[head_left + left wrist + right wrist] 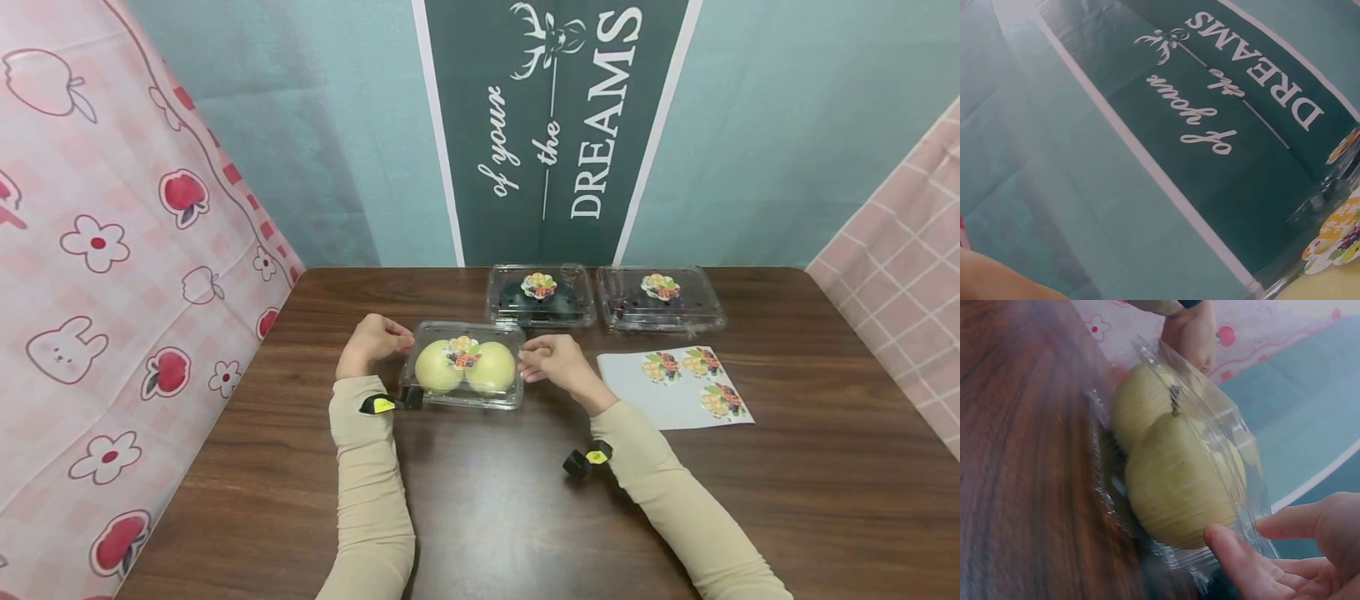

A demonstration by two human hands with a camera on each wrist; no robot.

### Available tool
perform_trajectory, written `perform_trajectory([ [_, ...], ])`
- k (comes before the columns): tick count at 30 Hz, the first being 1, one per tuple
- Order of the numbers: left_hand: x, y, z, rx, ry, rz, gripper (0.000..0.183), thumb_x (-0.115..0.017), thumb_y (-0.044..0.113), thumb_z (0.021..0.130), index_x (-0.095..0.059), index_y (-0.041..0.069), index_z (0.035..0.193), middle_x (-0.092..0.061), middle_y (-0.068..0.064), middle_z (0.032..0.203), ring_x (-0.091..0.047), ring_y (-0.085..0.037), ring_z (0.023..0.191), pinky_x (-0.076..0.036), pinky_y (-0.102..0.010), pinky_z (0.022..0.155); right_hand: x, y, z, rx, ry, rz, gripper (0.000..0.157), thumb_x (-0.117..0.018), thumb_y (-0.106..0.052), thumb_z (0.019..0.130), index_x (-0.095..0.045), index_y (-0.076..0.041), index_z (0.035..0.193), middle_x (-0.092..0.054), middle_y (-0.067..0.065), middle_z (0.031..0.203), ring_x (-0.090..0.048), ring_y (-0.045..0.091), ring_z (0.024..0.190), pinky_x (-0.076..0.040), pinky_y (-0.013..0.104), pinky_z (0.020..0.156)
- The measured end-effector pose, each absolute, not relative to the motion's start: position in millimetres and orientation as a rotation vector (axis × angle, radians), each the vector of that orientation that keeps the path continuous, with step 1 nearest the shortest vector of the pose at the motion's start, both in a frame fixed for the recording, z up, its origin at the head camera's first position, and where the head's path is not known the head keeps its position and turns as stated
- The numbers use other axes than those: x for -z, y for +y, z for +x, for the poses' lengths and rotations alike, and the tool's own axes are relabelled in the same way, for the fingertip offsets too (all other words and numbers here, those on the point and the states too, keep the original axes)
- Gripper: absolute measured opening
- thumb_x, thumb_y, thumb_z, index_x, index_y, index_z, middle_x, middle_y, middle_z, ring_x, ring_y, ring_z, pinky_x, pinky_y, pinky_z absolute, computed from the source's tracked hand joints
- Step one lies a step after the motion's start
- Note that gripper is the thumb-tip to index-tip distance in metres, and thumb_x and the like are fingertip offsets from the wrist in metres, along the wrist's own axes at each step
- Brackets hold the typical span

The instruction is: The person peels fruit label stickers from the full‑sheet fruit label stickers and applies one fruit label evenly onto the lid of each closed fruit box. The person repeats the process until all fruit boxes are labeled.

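Note:
A clear plastic clamshell box (468, 400) with its lid down holds two large pale yellow-green fruits (491, 367) that look like pears. A round fruit-print sticker (462, 353) sits on the lid. My left hand (375, 343) grips the box's left end, its fingertips at the side. At the opposite end my right hand (555, 363) pinches the edge; in the right wrist view its thumb (1232, 553) and a finger touch the plastic. The left wrist view shows only part of the left hand (1004, 281) and the sticker's edge (1338, 240). Whether the box touches the table is unclear.
Two more lidded clear boxes with stickers, one holding dark contents (540, 304) and one with dark purplish fruit (660, 304), stand at the table's back edge. A white sticker sheet (645, 400) with several stickers lies right of my right hand. Curtains hang behind.

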State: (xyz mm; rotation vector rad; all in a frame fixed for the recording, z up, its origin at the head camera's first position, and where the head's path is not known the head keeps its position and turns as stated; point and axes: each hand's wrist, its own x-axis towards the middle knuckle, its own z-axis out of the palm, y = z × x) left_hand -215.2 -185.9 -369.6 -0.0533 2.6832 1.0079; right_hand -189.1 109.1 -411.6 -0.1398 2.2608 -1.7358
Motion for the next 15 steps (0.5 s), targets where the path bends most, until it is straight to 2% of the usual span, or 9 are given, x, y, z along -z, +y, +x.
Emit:
perform_trajectory([
  [8, 368, -192, -212, -1.057, 2.611, -0.081, 0.026, -0.060, 0.015, 0.094, -0.068, -0.004, 0.110, -0.073, -0.021, 0.105, -0.065, -0.033, 0.105, -0.048, -0.045, 0.100, 405, 112, -187, 1.655, 2.190, -0.139, 0.037, -0.060, -0.003, 0.091, -0.054, 0.020, 0.120, -0.074, 0.018, 0.084, -0.067, 0.007, 0.061, -0.061, 0.031, 0.067],
  [15, 368, -199, -209, -1.105, 2.516, -0.025, 0.026, -0.059, 0.009, 0.094, -0.067, -0.009, 0.110, -0.074, -0.020, 0.095, -0.063, -0.036, 0.110, -0.040, -0.049, 0.110, 397, 111, -182, 1.577, 2.143, -0.179, 0.033, -0.062, 0.000, 0.089, -0.055, 0.022, 0.113, -0.073, 0.016, 0.079, -0.067, 0.008, 0.061, -0.061, 0.032, 0.067],
])
